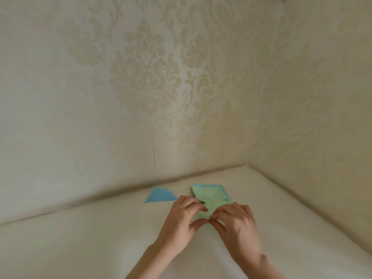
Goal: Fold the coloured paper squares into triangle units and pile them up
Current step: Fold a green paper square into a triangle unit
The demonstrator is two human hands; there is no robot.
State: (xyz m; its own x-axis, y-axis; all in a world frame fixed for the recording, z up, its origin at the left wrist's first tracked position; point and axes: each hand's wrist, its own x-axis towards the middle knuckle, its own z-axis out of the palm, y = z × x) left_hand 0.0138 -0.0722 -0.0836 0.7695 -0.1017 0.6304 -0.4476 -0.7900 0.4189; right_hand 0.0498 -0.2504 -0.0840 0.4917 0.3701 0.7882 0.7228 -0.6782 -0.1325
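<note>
Green sheet (209, 200): thin paper, matt, pale, smooth, slight crease shading across middle
Stack of squares (221, 189) under it: same matt paper, blue layer edge and thin red-brown edges showing at left side
Blue folded unit (160, 196): matt paper, flat, crisp fold edges
Table surface (100, 238): cream, smooth, faint soft sheen, material unclear
Wall (141, 77): cream wallpaper, fine woven-looking texture, slightly glossy damask pattern, one vertical seam visible
</note>
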